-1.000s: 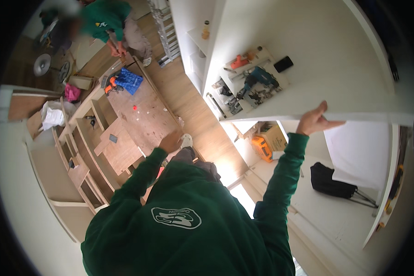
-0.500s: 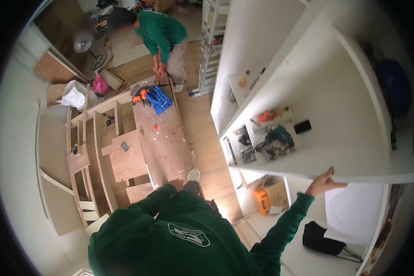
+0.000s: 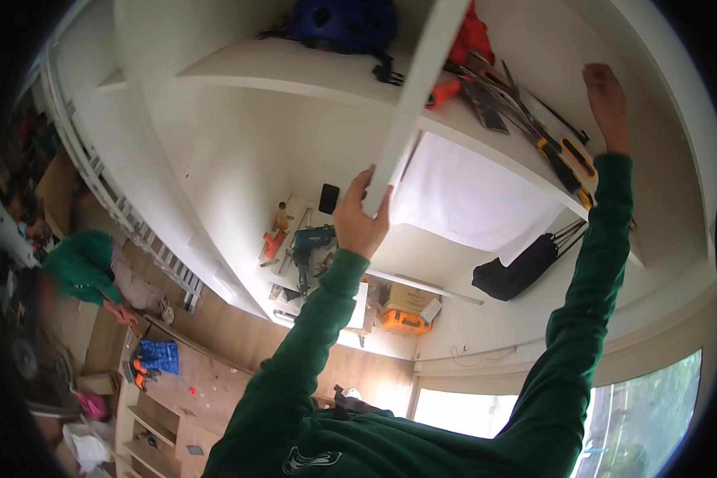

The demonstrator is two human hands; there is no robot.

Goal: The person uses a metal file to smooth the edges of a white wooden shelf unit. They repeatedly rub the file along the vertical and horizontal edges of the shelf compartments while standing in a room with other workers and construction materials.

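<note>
My left hand [image 3: 362, 217] is closed round the lower front end of a white upright panel [image 3: 417, 99] in the cabinet, thumb on one side and fingers on the other. High at the right, my right hand [image 3: 606, 92] is raised in front of the upper shelf compartment. Its fingers are curled in, and whatever they may hold is hidden. Nearest to it on the white shelf lie handsaws, one with an orange-and-black handle [image 3: 577, 157], and a yellow-and-black handled tool [image 3: 562, 169]. An orange-red tool [image 3: 444, 92] and a red bag [image 3: 472, 40] sit by the panel.
A blue helmet [image 3: 342, 24] rests on the shelf at upper left. Below are a teal power tool [image 3: 311, 241], a phone [image 3: 329, 199], an orange case [image 3: 406, 321] and a black bag [image 3: 518, 268]. A ladder [image 3: 155, 247] and a co-worker in green [image 3: 80, 263] are left.
My view has swung right and up toward the cabinet. My left hand has risen from beside the bench to the panel; my right hand has left the white edge and gone up to the shelf.
</note>
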